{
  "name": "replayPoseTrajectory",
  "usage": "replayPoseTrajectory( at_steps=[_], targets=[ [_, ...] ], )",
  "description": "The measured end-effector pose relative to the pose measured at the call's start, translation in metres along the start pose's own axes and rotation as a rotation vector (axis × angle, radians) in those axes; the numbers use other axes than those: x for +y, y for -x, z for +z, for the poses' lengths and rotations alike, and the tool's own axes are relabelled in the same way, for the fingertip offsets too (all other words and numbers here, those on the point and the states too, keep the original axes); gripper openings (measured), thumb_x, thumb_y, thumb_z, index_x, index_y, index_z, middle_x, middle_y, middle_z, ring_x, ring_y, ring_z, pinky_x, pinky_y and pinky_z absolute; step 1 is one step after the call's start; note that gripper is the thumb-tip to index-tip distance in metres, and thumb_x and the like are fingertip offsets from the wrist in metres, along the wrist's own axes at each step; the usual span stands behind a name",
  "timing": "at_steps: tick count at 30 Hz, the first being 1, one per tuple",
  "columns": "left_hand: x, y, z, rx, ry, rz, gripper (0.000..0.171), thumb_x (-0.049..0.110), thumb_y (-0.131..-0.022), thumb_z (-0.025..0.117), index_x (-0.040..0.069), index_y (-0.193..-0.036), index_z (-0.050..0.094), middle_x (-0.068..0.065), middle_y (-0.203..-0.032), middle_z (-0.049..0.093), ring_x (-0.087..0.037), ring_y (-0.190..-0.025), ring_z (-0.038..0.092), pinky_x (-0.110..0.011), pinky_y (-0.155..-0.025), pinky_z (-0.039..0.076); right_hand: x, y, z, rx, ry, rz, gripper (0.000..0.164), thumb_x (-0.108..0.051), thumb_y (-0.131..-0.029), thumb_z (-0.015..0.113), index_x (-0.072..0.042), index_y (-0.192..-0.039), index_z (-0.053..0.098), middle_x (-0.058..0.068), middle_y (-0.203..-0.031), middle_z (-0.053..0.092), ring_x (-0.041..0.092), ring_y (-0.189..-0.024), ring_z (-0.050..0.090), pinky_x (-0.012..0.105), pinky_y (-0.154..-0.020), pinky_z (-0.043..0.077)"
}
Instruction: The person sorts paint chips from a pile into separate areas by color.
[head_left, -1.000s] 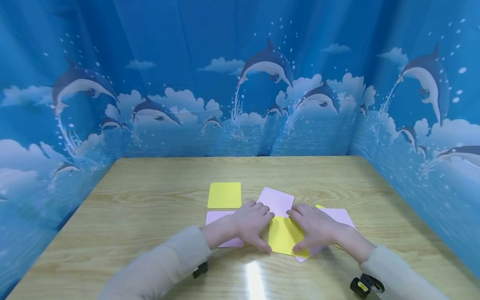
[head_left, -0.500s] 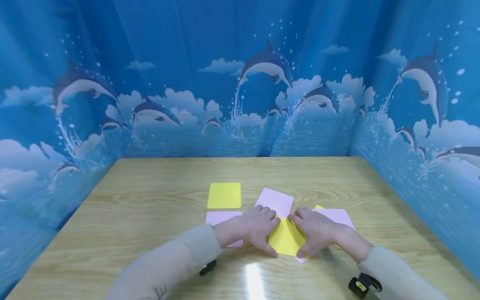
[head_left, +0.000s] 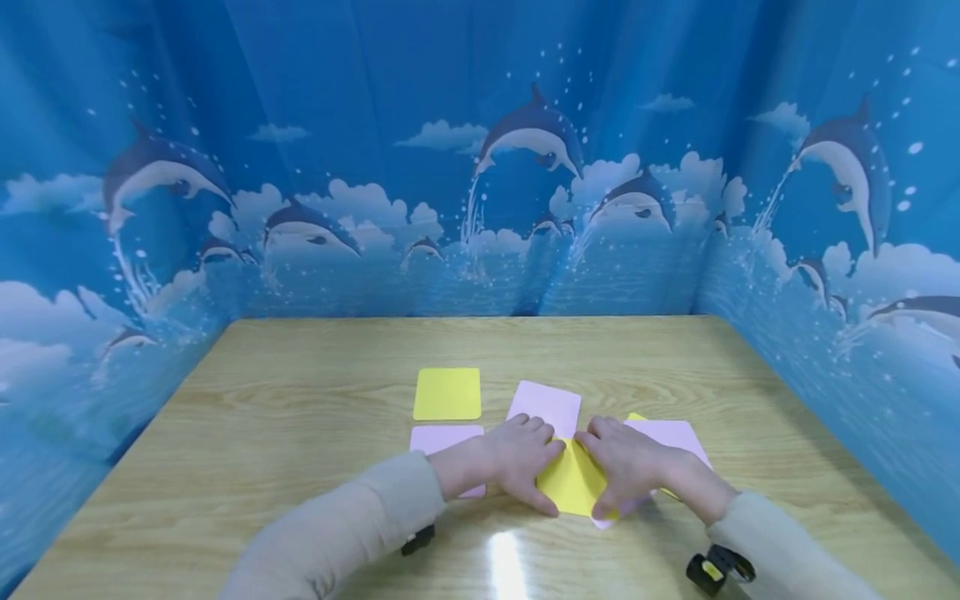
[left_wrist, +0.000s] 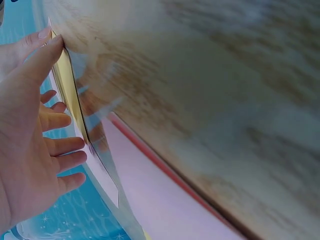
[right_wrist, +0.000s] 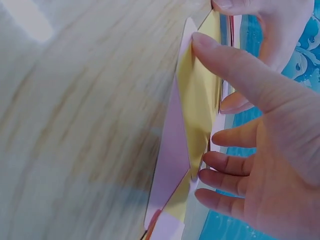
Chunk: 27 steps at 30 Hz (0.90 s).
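Between the two hands lies a square yellow card (head_left: 572, 492), its surface shaded as if slightly bowed. My left hand (head_left: 517, 462) stands at the card's left side, with fingers extended and thumb by the near corner. At the right side is my right hand (head_left: 628, 460), its thumb (right_wrist: 206, 44) against the yellow face in the right wrist view and its other fingers loosely extended along the edge. A pink card (right_wrist: 169, 150) shows partly from under the yellow one. Another pink card (head_left: 546, 405) lies tilted just beyond the fingertips.
On the left, a yellow card (head_left: 447, 393) lies beyond a pink card (head_left: 447, 437), which the left wrist partly covers. Right of the hands, a pink card (head_left: 672, 435) overlaps a yellow one. Blue dolphin-printed curtains (head_left: 375, 167) surround the wooden table (head_left: 322, 392).
My left hand has moved right, closer to the right hand, and the yellow card between them now looks narrower and more bowed. My right hand has barely moved.
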<state>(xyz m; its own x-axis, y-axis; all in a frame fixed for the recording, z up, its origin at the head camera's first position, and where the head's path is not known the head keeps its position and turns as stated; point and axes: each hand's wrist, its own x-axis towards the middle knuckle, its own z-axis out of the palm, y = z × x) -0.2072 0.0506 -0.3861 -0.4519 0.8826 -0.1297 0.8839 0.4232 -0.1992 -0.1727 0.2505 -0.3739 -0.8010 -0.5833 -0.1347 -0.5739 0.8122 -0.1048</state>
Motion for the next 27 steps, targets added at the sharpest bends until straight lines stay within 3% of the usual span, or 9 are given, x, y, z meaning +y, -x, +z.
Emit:
replayPoseTrajectory(
  at_steps=[7, 17, 27],
  targets=[
    [0.0009, 0.0003, 0.0010, -0.010, 0.003, -0.009, 0.078, 0.076, -0.074, 0.048, 0.016, -0.123, 0.050, 0.004, -0.107, 0.050, -0.011, -0.096, 0.044, -0.027, -0.087, 0.037, -0.0010, -0.0010, -0.0003, -0.005, 0.011, 0.011, 0.089, -0.045, -0.051, 0.083, 0.003, -0.119, 0.051, 0.001, -0.096, 0.041, 0.017, -0.086, 0.040, 0.033, -0.073, 0.040],
    [0.0014, 0.0005, 0.0013, 0.011, -0.014, -0.009, 0.072, 0.076, -0.074, 0.048, 0.017, -0.117, 0.052, 0.005, -0.099, 0.048, -0.010, -0.091, 0.043, -0.026, -0.084, 0.036, -0.0003, -0.0013, -0.0002, 0.010, -0.007, -0.006, 0.089, -0.045, -0.049, 0.084, 0.002, -0.117, 0.051, 0.002, -0.101, 0.044, 0.019, -0.092, 0.043, 0.039, -0.081, 0.041],
    [0.0020, 0.0017, 0.0007, 0.013, -0.010, -0.015, 0.073, 0.076, -0.075, 0.048, 0.016, -0.118, 0.052, 0.005, -0.100, 0.049, -0.010, -0.091, 0.044, -0.025, -0.085, 0.037, -0.0043, -0.0006, -0.0020, -0.015, 0.002, 0.012, 0.094, -0.049, -0.049, 0.083, 0.002, -0.121, 0.048, 0.004, -0.106, 0.044, 0.020, -0.095, 0.043, 0.042, -0.082, 0.039]
  ],
)
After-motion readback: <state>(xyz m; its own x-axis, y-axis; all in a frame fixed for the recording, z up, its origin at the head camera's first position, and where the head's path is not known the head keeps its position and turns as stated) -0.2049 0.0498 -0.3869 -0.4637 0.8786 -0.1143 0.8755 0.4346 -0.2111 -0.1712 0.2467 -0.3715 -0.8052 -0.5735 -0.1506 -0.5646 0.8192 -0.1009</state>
